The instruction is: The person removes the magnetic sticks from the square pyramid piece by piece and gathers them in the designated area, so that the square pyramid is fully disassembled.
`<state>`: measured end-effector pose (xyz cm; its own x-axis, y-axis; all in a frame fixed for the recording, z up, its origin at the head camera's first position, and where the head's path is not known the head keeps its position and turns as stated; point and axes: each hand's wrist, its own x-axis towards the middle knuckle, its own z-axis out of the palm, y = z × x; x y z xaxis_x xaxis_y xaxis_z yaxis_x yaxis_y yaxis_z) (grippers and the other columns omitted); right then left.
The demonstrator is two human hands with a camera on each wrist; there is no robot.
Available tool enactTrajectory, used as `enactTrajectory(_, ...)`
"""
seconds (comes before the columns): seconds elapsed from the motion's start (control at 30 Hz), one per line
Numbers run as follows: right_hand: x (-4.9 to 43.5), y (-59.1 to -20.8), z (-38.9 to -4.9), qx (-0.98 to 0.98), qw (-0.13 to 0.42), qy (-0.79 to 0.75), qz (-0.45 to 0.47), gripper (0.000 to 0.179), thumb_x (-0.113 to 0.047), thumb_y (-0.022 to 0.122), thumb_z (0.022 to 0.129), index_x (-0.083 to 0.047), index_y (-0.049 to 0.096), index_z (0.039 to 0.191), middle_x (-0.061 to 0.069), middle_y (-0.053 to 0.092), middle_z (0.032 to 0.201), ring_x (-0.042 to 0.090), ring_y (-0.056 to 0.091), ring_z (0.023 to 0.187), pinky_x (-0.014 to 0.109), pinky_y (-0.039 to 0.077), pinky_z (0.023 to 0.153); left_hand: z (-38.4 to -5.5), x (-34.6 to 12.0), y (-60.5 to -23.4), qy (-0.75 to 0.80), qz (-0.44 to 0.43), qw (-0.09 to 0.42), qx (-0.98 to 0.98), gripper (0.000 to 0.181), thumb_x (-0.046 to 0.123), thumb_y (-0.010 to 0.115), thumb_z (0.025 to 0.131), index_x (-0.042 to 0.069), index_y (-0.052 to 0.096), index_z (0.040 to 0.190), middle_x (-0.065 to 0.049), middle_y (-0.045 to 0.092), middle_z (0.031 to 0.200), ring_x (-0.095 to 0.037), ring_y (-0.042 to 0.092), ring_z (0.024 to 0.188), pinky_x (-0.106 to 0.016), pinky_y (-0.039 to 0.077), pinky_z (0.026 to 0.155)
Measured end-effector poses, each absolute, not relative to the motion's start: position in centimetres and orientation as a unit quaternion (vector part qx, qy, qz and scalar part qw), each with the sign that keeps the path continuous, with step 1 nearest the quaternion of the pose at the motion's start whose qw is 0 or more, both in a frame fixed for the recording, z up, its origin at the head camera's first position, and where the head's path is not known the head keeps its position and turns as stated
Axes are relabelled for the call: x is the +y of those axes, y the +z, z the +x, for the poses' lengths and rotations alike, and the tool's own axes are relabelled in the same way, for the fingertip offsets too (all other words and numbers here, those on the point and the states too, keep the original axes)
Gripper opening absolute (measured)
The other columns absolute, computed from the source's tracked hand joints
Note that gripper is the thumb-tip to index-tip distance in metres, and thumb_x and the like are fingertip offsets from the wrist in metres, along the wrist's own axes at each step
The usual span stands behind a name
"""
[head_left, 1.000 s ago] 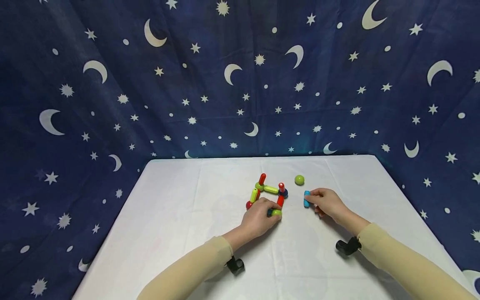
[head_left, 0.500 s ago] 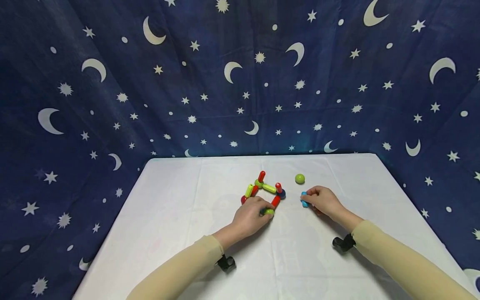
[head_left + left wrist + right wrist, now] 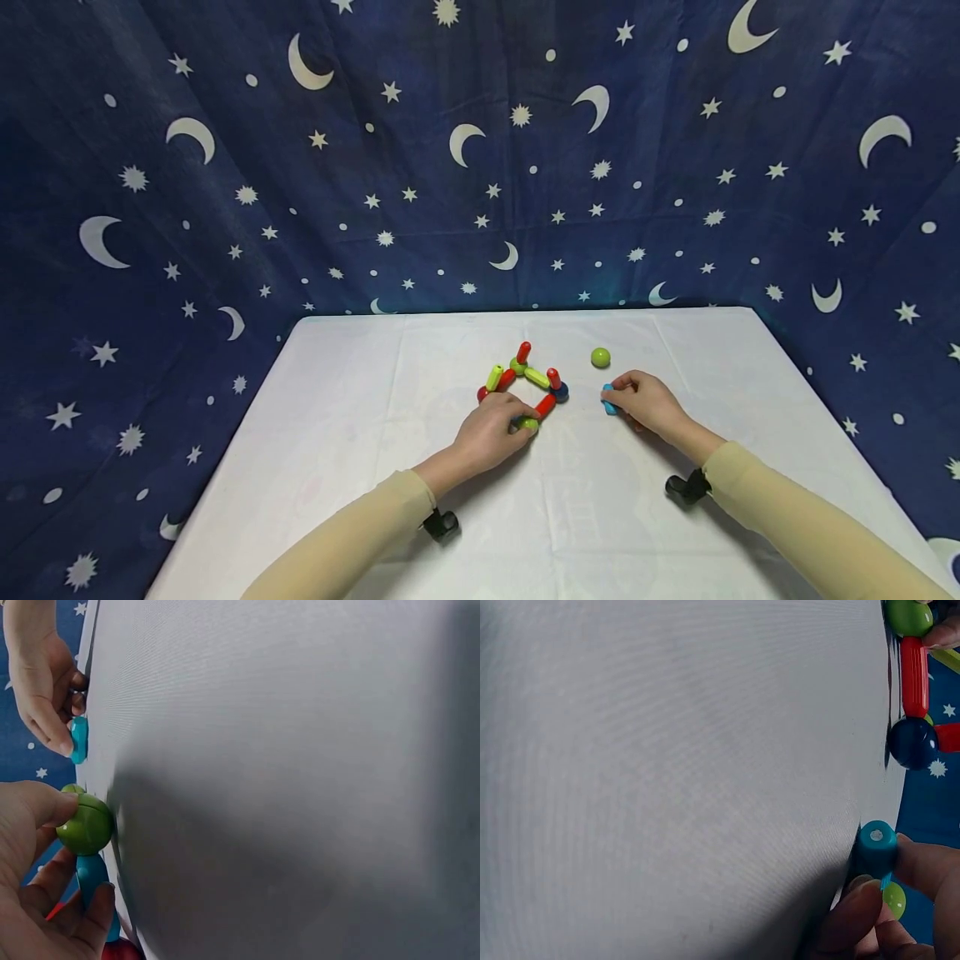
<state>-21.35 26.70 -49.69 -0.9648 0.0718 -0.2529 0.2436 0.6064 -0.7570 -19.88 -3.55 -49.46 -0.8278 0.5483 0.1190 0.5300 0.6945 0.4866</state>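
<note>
My left hand [image 3: 491, 433] holds the near corner of a closed frame of magnetic rods and balls. In the left wrist view its fingers grip a green ball [image 3: 86, 825] and a blue rod [image 3: 91, 877] joined to it. From that corner a red rod [image 3: 545, 407] runs to a dark blue ball [image 3: 560, 392]. A yellow-green rod [image 3: 537, 377] forms the far side. Upright on the frame stand red rods [image 3: 523, 352] and another yellow-green rod [image 3: 495, 377]. To the right, my right hand [image 3: 652, 407] pinches a loose blue rod [image 3: 877, 844], whose end shows a silvery disc.
A loose green ball [image 3: 600, 357] lies beyond the right hand. The white-covered table [image 3: 360, 417] meets a dark blue cloth [image 3: 420, 150] with moons and stars at its back and sides. Each wrist carries a small black camera.
My left hand has slid the frame to the left, turning it slightly. My right hand has shifted a little left, and the blue rod in it has tilted.
</note>
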Motion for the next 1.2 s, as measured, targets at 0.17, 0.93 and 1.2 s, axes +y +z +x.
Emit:
enactTrajectory(0.17, 26.7, -49.7, -21.4, 0.888, 0.096, -0.442, 0.085, 0.045, -0.037, 0.069, 0.097, -0.001, 0.059, 0.122, 0.006, 0.057, 0.083, 0.018, 0.051, 0.057, 0.033, 0.046, 0.051, -19.8, -3.9, -49.3, 0.256, 0.293, 0.017, 0.921, 0.022, 0.027, 0.072, 0.096, 0.025, 0.077, 0.117, 0.007, 0.065, 0.113, -0.013, 0.056, 0.109, -0.030, 0.049, 0.090)
enactTrajectory(0.93, 16.4, -47.6, -21.3, 0.894, 0.029, -0.432, -0.113, 0.042, -0.028, 0.079, 0.091, -0.014, 0.069, 0.129, 0.002, 0.063, 0.120, 0.018, 0.054, 0.083, 0.034, 0.048, 0.070, -21.1, -9.2, -49.3, 0.225, 0.297, -0.013, 0.928, 0.013, 0.026, 0.077, 0.092, 0.025, 0.077, 0.104, 0.010, 0.069, 0.110, -0.021, 0.050, 0.124, -0.038, 0.038, 0.109)
enactTrajectory(1.2, 15.4, -48.0, -21.5, 0.896, 0.019, -0.435, -0.089, 0.022, -0.026, 0.078, 0.092, -0.018, 0.072, 0.111, -0.001, 0.064, 0.106, 0.019, 0.054, 0.083, 0.034, 0.046, 0.068, -21.4, -9.8, -49.2, 0.224, 0.291, -0.013, 0.930, 0.012, 0.025, 0.076, 0.093, 0.025, 0.076, 0.106, 0.009, 0.070, 0.114, -0.021, 0.050, 0.126, -0.038, 0.039, 0.109)
